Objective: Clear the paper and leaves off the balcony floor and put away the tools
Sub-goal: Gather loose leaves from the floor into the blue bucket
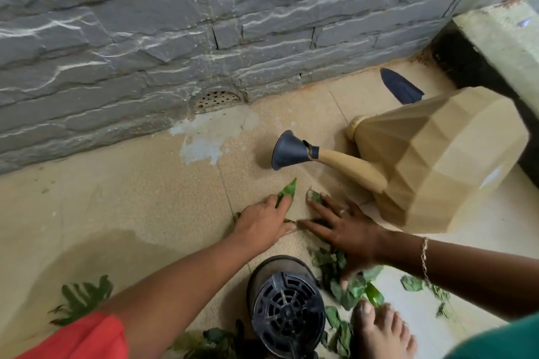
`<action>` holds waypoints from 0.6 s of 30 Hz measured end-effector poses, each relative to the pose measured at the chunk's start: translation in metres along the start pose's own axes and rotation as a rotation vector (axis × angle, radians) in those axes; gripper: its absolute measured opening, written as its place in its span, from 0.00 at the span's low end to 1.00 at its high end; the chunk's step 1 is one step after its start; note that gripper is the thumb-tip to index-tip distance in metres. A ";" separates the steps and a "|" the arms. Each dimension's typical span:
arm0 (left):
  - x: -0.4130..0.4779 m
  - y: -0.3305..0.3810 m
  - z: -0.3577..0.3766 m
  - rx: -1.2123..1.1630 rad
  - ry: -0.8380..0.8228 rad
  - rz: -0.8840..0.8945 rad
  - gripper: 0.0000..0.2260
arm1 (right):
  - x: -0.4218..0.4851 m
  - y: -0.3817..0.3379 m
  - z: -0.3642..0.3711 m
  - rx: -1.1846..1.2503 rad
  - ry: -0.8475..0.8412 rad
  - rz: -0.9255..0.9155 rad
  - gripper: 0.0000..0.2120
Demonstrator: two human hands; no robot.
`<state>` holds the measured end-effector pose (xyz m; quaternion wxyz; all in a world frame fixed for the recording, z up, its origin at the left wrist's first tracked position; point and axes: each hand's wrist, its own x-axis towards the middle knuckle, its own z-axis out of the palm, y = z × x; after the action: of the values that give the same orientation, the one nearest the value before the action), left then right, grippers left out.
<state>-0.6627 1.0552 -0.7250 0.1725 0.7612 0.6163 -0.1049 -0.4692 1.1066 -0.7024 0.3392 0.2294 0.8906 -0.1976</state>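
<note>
With the left hand (261, 223) flat on a pointed green leaf (287, 192) and the right hand (348, 232) splayed over torn green leaf scraps (326, 262) on the floor, a hasty sweep risked scattering them under the nearby tan faceted plastic watering can (437, 160).

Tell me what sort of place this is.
Probably a balcony or patio where plants are kept. A rough stone wall has a drain at its foot, a watering can sits on the floor tiles, and leaves lie scattered about.
</note>
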 end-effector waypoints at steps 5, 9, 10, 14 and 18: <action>0.001 -0.005 0.013 -0.083 0.177 0.112 0.09 | -0.022 -0.009 0.034 0.009 0.137 0.056 0.41; 0.003 -0.001 0.007 -0.130 0.148 0.036 0.12 | -0.021 0.001 0.022 0.036 0.350 0.056 0.24; 0.004 -0.001 0.007 -0.154 0.162 0.023 0.11 | -0.020 0.001 0.017 0.091 0.362 0.027 0.24; 0.004 0.005 0.006 -0.590 0.212 -0.031 0.06 | -0.011 0.003 0.004 0.327 0.452 0.036 0.19; 0.008 0.019 -0.011 -1.275 0.176 -0.349 0.05 | -0.004 -0.011 -0.017 0.372 0.702 -0.035 0.14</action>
<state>-0.6430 1.0637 -0.7150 0.5184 0.4049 0.6835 0.3164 -0.4806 1.1053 -0.6857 -0.0366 0.3253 0.9052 -0.2712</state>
